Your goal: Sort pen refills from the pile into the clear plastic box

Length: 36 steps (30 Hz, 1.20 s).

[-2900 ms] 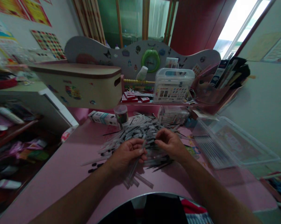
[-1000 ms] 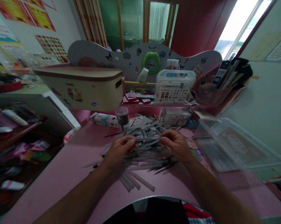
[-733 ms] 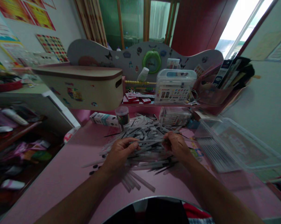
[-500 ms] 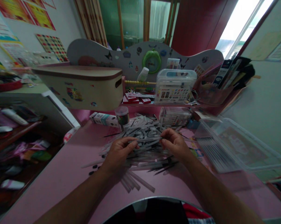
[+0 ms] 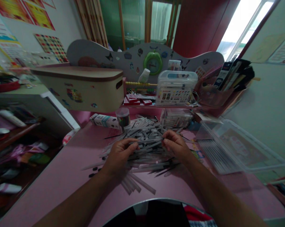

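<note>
while left hand (image 5: 120, 154) holds tube (image 5: 150, 140), right hand (image 5: 177, 145) pinches it

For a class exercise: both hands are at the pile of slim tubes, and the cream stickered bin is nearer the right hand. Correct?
It is not the right hand: the head view shows the cream stickered bin nearer the left hand. The rest holds.

Left forearm (image 5: 82, 192) in from near left, right forearm (image 5: 211, 183) near right; left hand (image 5: 120, 154), right hand (image 5: 177, 146) apart, both pinching.
</note>
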Each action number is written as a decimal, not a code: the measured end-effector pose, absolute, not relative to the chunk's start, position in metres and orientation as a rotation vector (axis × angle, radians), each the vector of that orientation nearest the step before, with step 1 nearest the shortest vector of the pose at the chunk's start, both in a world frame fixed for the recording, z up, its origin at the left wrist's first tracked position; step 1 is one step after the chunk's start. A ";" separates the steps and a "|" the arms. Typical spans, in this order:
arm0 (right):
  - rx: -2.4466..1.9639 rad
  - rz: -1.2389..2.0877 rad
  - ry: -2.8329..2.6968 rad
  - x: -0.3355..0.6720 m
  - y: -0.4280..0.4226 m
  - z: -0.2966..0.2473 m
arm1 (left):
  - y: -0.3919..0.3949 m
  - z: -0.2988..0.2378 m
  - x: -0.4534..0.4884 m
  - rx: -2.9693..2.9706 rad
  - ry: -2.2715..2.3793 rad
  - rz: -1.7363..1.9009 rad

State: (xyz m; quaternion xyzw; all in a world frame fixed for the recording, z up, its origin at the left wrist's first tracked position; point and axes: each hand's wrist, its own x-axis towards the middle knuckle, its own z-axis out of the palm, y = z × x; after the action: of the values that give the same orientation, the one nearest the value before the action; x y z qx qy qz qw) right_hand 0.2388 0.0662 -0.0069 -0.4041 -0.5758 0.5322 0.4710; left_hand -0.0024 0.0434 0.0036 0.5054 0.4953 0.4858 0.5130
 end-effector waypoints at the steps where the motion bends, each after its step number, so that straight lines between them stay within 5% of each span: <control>1: -0.991 1.283 -1.434 0.239 0.067 -0.008 | 0.043 0.003 -0.002 1.216 1.186 1.171; 16: -1.013 1.243 -1.460 0.235 0.065 -0.004 | 0.043 -0.006 -0.004 1.247 1.159 1.130; 30: -1.034 1.142 -1.588 0.232 0.062 -0.006 | 0.043 -0.002 -0.007 2.112 1.208 1.064; 36: -1.030 1.087 -1.712 0.222 0.052 -0.001 | 0.040 0.001 -0.002 1.721 1.245 1.141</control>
State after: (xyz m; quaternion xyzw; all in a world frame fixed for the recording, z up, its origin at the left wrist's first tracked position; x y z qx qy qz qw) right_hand 0.2222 0.0521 -0.0005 -0.4108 -0.6830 0.4338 0.4202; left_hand -0.0020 0.0403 0.0007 0.6668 0.4822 0.4419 0.3571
